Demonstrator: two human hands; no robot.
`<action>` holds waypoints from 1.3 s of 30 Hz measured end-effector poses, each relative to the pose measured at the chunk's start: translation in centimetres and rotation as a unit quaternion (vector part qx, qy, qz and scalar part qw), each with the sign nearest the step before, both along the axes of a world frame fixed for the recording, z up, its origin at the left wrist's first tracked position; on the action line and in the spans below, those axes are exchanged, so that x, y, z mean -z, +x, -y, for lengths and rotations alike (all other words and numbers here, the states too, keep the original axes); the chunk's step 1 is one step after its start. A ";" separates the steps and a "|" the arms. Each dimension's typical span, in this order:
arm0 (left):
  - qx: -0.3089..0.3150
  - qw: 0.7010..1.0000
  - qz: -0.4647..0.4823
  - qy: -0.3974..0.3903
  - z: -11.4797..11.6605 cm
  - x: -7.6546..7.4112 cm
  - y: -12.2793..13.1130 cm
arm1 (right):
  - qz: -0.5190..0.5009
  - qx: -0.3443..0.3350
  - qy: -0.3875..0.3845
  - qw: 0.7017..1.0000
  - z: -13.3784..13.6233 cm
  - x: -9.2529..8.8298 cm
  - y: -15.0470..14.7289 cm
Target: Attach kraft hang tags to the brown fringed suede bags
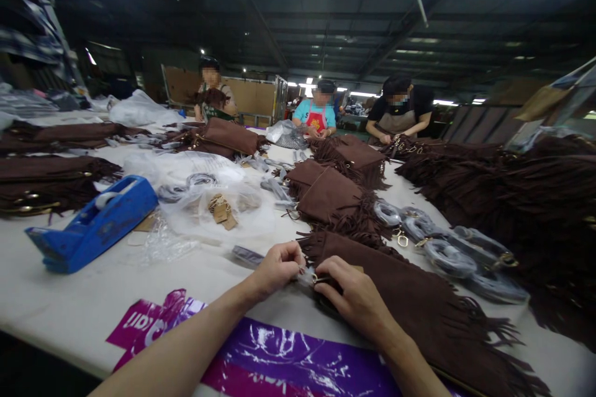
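Observation:
A brown fringed bag lies on the table in front of me, its flat side up and its fringe hanging off the right end. At its near left corner, my left hand is closed in a pinch on a small piece of transparent plastic wrap. Facing it, my right hand grips small metal hardware at the bag's edge between thumb and fingers; a shiny ring shows at the fingertips. The exact shape of that hardware is mostly hidden. Under my forearms is a purple and magenta printed plastic bag.
On the left stand a blue tape dispenser and a plastic bag with brown tags. More brown fringed bags lie ahead. Wrapped coiled straps and a large fringed pile are at right. Three people work across the table.

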State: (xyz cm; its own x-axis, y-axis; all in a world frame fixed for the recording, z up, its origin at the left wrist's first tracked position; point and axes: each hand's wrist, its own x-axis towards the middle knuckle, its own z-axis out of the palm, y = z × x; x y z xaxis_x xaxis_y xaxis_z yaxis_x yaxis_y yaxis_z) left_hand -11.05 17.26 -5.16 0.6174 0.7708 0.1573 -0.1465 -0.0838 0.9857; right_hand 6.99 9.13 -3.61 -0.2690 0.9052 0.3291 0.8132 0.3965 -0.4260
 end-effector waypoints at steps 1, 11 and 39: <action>0.011 0.999 0.015 -0.026 0.0 0.0 0.0 | 0.015 -0.006 0.004 1.000 0.1 -0.1 0.3; 0.037 0.973 0.142 -0.178 0.5 -1.4 -0.5 | 0.090 0.031 -0.005 0.995 0.7 -0.2 1.5; 0.062 0.995 -0.076 -0.005 1.8 -0.5 0.6 | -0.203 0.054 0.092 0.973 0.0 1.1 -1.6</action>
